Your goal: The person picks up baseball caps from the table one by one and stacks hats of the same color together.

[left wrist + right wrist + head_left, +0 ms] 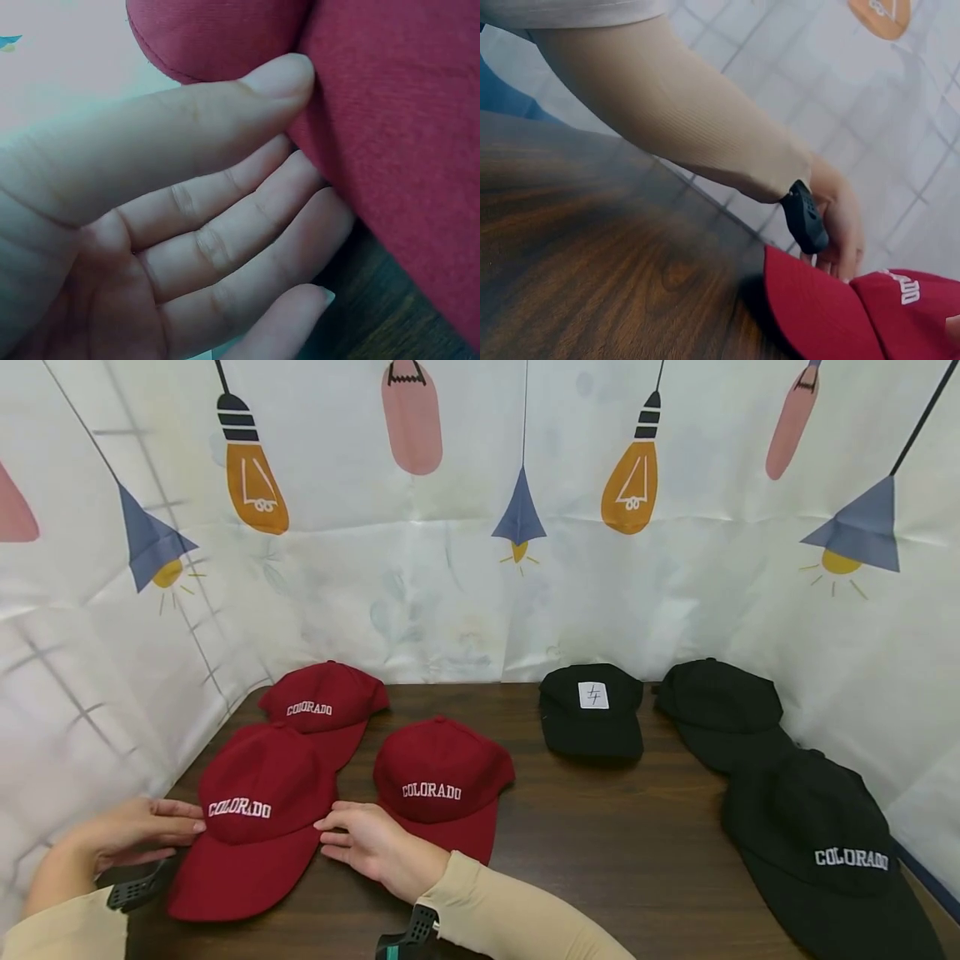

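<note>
A red baseball cap [258,777] with white COLORADO lettering sits at the front left of the table, brim toward me. My left hand [142,832] is at its left side. In the left wrist view the thumb [281,79] touches the cap, and the relaxed fingers [247,240] meet the edge of the red fabric. On the other side, my right hand [378,847] has its loosely extended fingertips by the brim's right edge. Only a fingertip [953,330] of it shows in the right wrist view, where the left hand [844,232] appears beyond the brim.
Another red cap [322,693] lies behind, partly covered by the front one. A third red cap [442,768] is beside my right hand. Black caps stand at right: one with a white label [592,718], one behind [720,702], one in front [817,835]. Printed cloth [465,610] encloses the table.
</note>
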`<act>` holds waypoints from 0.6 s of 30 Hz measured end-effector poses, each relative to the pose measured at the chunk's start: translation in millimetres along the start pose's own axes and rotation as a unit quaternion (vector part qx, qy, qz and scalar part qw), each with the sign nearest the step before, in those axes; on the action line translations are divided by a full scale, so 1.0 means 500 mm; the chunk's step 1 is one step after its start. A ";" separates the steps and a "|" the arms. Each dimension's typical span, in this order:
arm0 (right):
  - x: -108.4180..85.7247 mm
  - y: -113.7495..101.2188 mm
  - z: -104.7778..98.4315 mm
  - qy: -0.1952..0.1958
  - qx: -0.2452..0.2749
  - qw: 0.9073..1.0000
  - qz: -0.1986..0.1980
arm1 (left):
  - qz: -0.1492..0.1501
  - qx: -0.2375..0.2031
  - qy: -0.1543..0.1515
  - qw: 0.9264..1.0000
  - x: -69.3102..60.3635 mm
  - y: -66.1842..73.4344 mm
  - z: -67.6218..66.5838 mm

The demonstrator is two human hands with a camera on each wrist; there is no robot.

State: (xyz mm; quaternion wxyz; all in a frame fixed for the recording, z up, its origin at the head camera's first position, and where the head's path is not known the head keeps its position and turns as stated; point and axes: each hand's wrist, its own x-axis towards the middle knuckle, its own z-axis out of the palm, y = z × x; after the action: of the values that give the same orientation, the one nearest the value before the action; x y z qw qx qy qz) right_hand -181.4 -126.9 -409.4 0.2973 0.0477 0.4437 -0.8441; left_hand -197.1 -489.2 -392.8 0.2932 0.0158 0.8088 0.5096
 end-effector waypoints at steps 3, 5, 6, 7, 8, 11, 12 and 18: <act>-0.001 -0.001 0.001 0.003 -0.004 1.000 -0.005 | 0.004 0.005 -0.003 1.000 0.003 0.001 0.000; -0.002 -0.001 0.001 0.001 -0.012 1.000 -0.009 | 0.009 0.006 -0.005 1.000 0.003 0.002 0.001; -0.003 -0.002 0.001 0.000 -0.016 1.000 -0.011 | 0.012 0.006 -0.005 1.000 0.003 0.003 0.002; -0.005 -0.003 0.001 -0.002 -0.020 1.000 -0.014 | 0.016 0.005 -0.004 1.000 0.003 0.004 0.003; -0.006 -0.004 0.001 -0.005 -0.024 1.000 -0.016 | 0.018 0.005 -0.002 1.000 0.003 0.005 0.004; -0.010 -0.012 0.002 -0.014 -0.029 0.999 -0.023 | 0.024 0.000 0.005 1.000 0.003 0.007 0.006; -0.012 -0.014 0.002 -0.017 -0.029 0.999 -0.026 | 0.025 -0.003 0.007 1.000 0.002 0.008 0.007; -0.023 -0.034 -0.005 -0.039 -0.042 0.998 -0.040 | 0.055 -0.022 0.012 0.998 0.000 0.011 0.013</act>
State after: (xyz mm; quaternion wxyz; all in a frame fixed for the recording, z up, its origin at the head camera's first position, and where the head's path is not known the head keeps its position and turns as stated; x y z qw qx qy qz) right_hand -181.8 -112.4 -394.9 0.2820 -0.0154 0.4688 -0.8369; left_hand -195.4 -481.2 -390.1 0.2550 0.0472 0.7988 0.5428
